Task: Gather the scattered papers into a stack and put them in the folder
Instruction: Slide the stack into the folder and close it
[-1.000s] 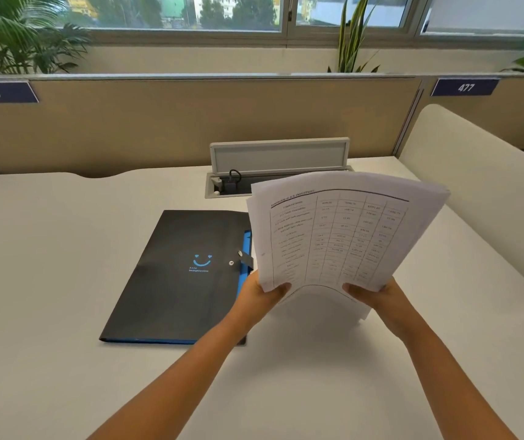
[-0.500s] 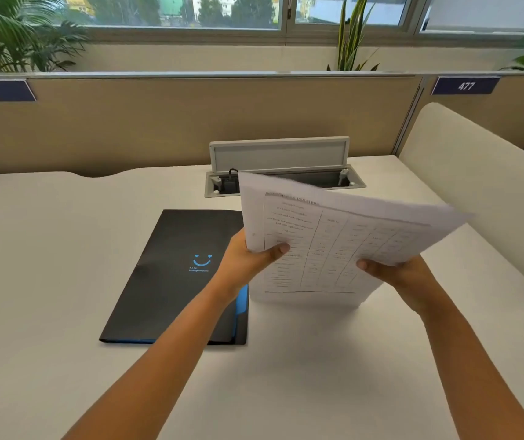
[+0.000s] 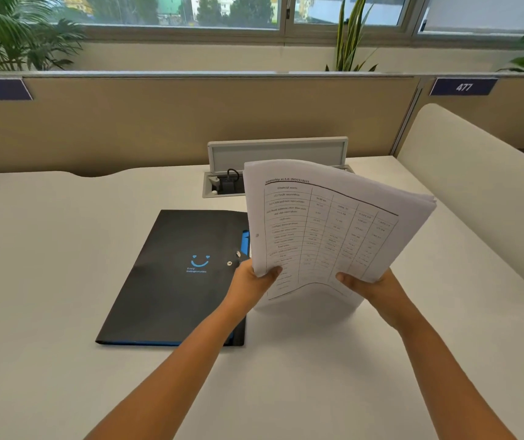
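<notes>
Printed paper stack (image 3: 324,230) upright on table; closed black folder (image 3: 178,274) flat, left.

2 bare hands raised side by side, both arms reaching forward.
The left hand (image 3: 252,282) and the right hand (image 3: 369,286) each pinch the lower edge of the paper stack (image 3: 327,223), thumbs on the front, fingers hidden behind.

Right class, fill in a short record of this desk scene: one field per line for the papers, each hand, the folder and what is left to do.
papers: one stack, held upright, printed table facing the camera, bottom edge bowed
left hand: grips the stack's lower left corner
right hand: grips the stack's lower right edge
folder: black, smiley logo, flat on the desk, closed, left of the stack
left to do: papers not yet in the folder
</notes>
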### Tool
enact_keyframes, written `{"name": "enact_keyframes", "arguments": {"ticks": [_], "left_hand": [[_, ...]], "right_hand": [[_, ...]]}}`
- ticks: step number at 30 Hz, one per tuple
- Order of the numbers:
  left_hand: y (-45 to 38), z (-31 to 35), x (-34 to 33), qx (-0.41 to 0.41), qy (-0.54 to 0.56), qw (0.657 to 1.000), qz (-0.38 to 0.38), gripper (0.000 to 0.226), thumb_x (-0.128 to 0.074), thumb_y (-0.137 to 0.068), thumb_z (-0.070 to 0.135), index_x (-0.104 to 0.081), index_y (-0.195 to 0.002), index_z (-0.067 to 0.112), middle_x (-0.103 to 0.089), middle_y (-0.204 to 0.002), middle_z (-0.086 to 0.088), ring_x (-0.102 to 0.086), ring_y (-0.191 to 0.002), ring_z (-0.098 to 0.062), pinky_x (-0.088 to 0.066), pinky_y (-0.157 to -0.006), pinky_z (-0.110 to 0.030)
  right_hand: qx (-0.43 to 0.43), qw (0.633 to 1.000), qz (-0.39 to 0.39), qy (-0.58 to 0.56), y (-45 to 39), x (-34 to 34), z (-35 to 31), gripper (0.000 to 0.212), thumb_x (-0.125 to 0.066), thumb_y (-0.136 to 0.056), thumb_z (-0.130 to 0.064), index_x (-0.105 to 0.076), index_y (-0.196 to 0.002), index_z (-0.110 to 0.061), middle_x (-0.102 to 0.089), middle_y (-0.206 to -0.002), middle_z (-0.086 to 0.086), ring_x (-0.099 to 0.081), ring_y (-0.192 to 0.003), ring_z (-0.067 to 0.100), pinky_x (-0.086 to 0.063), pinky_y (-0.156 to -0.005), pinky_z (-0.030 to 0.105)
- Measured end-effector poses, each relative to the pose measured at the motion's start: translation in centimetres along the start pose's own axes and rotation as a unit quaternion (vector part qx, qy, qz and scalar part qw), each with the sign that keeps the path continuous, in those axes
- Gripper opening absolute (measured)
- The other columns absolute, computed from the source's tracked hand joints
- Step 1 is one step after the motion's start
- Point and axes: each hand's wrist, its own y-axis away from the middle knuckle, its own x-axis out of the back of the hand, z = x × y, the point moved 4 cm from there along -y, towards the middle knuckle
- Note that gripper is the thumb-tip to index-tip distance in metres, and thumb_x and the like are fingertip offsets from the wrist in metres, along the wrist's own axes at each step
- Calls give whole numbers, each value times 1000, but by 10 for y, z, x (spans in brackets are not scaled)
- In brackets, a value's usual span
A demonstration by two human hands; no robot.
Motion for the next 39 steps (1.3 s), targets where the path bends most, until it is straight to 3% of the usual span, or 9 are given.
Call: {"name": "enact_keyframes", "arguments": {"ticks": [4, 6, 9, 14, 20, 27, 30, 33, 39], "left_hand": [[-1, -15, 3, 1, -101, 995, -1, 31, -60, -85, 17, -59, -116, 13, -61, -103, 5, -53, -95, -9, -44, -70, -6], [-1, -21, 10, -4, -175, 984, -18, 28, -60, -85, 19, -59, -113, 19, -63, -106, 7, -53, -92, -5, -40, -65, -3], [6, -28, 28, 8, -250, 968, -2, 25, -59, -86, 19, -58, -111, 22, -61, -112, 5, -54, -95, -6, -44, -75, -15], [24, -32, 64, -21, -332, 930, 157, 20, -56, -87, 20, -58, -106, 15, -61, -108, -4, -58, -96, -17, -42, -77, -21], [23, -51, 58, 103, -517, 848, 59, 73, -56, -77, 58, -34, -134, 20, -26, -151, -6, -15, -141, -30, -21, -110, -54], [21, -40, 50, 115, -539, 834, 35, 63, -55, -83, 37, -28, -136, 15, -20, -152, -8, -6, -142, -36, -17, -110, -59], [21, -29, 49, 116, -489, 862, 66, 42, -51, -84, 18, -39, -123, 10, -41, -135, -12, -33, -130, -35, -33, -105, -55], [21, -19, 54, 96, -422, 895, 106, 22, -42, -86, 3, -45, -108, 3, -56, -105, -17, -56, -96, -33, -49, -82, -40], [22, 1, 73, 52, -448, 882, 139, 45, -33, -90, -5, -38, -133, 6, -61, -98, -19, -52, -72, -24, -38, -59, -28]], "right_hand": [[-41, 998, 52, 2, -1, 6, 25, 32, -66, -82, -12, -69, -100, -37, -71, -105, -15, -64, -102, 7, -53, -87, 26], [-67, 994, 83, -38, -1, 13, 33, 27, -68, -79, -8, -70, -98, -28, -73, -101, -9, -67, -99, 13, -56, -77, 24], [-132, 982, 62, -119, 2, 19, 39, 38, -74, -67, -9, -69, -102, -23, -71, -107, 4, -68, -96, 23, -58, -69, 30], [-269, 943, -56, -190, 15, 13, 52, 49, -72, -69, 2, -61, -113, -16, -70, -109, 13, -67, -98, 32, -58, -69, 35], [-322, 927, -71, -180, 19, 2, 59, 50, -69, -66, 2, -59, -115, -8, -70, -109, 12, -67, -98, 32, -58, -67, 33], [-338, 920, -64, -190, 20, 4, 59, 47, -68, -68, 3, -60, -113, -6, -69, -109, 16, -67, -97, 37, -58, -66, 37], [-336, 919, -68, -192, 20, 6, 56, 47, -67, -69, 2, -59, -115, -7, -68, -111, 17, -66, -98, 37, -58, -67, 38], [-338, 914, -73, -212, 22, 6, 52, 48, -65, -71, 1, -58, -118, -9, -66, -116, 17, -65, -101, 37, -58, -67, 38], [-325, 914, -97, -222, 23, -1, 39, 46, -62, -73, 1, -58, -118, -7, -66, -116, 18, -66, -100, 36, -58, -68, 38]]}}
